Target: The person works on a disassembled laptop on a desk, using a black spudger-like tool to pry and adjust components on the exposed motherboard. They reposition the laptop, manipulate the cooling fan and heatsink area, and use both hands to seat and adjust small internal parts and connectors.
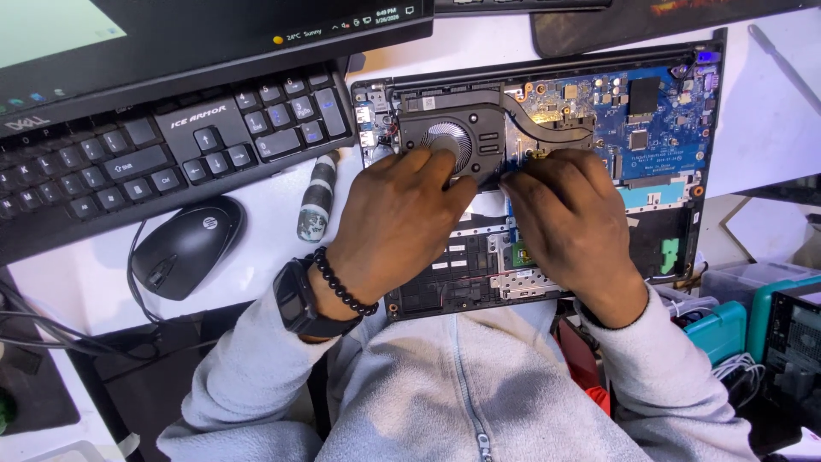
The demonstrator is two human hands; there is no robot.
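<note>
While its bottom cover is off, opened laptop [547, 171] on white desk [256, 257] contains fan [449, 137], blue circuit board [650, 120]; left hand [398, 227] fingertips press fan; right hand [569, 222] curled palm-down beside it, grip indiscernible.

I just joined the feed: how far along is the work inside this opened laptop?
Done: the bottom cover is off the laptop, baring the blue motherboard and heat pipe. In hand: the left hand rests its fingertips on the cooling fan; the right hand works just beside it. Left: the fan sits in its bay; the screwdriver lies unused.
</note>
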